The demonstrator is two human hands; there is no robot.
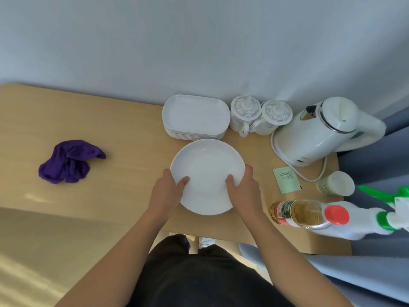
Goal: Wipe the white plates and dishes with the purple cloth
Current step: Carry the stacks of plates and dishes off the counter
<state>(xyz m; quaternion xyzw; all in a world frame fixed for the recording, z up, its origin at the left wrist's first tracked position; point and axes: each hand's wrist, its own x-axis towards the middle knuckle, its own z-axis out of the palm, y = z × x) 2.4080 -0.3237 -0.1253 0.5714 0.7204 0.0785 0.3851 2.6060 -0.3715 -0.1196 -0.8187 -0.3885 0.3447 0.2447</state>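
Note:
A round white plate [207, 165] lies over the wooden table [124, 138], near its front edge. My left hand [168, 191] grips the plate's left rim, thumb on top. My right hand [243, 187] grips the right rim the same way. Behind it stands a stack of white rectangular dishes [195, 116]. The crumpled purple cloth [68, 161] lies alone on the table far to the left, apart from both hands.
Two lidded white cups [260, 115] and a white kettle [325, 129] stand at the back right. A green packet [286, 180], a small jar [336, 183], a red-capped bottle [307, 214] and a green-triggered spray bottle [376, 216] crowd the right edge.

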